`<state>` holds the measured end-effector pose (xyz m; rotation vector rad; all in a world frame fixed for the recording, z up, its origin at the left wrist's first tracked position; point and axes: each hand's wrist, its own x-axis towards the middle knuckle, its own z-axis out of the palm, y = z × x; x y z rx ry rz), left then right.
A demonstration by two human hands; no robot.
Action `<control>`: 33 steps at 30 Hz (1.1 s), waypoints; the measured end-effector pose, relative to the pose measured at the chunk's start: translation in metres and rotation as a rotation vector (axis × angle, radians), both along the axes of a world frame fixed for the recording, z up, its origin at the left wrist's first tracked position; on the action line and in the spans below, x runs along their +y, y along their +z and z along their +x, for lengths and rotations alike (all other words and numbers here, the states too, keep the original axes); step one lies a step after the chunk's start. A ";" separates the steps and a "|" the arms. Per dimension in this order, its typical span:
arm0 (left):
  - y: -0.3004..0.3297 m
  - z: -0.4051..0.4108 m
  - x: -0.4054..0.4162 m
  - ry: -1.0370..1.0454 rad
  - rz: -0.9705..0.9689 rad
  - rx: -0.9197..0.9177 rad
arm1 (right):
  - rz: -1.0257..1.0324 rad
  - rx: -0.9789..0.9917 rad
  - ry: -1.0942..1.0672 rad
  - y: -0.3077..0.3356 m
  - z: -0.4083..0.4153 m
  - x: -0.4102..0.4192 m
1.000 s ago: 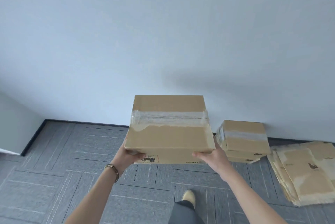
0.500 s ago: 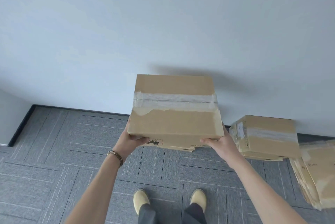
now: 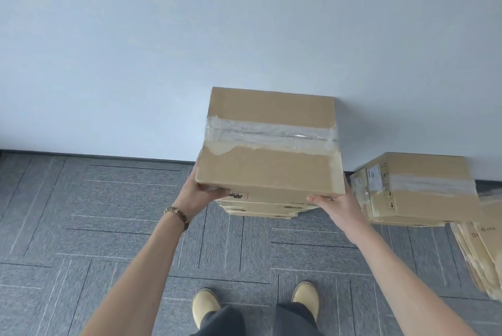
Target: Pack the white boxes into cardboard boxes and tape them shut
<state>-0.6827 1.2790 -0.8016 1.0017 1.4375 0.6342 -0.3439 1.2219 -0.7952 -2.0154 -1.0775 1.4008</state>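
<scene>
Grey carpet tile [image 3: 81, 227] is met by a pale wall [image 3: 135, 50] along a dark skirting. The taped cardboard box [image 3: 269, 156] is gripped at its near corners by the left hand [image 3: 198, 194] and the right hand [image 3: 339, 206], set apart, above a stack of boxes [image 3: 260, 208]. Rightward, a second stack [image 3: 418, 189] stands against the wall, with flattened cartons [image 3: 486, 248] just beside it.

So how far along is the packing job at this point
Done: the carried box is taped shut, like the sealed stack by the wall. In hand: left hand and right hand hold it over a second stack. Left: flat cardboard on the right still unfolded.
</scene>
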 end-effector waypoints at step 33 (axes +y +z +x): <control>0.058 -0.013 -0.008 -0.414 -0.231 0.444 | -0.135 -0.021 0.119 0.073 0.001 0.005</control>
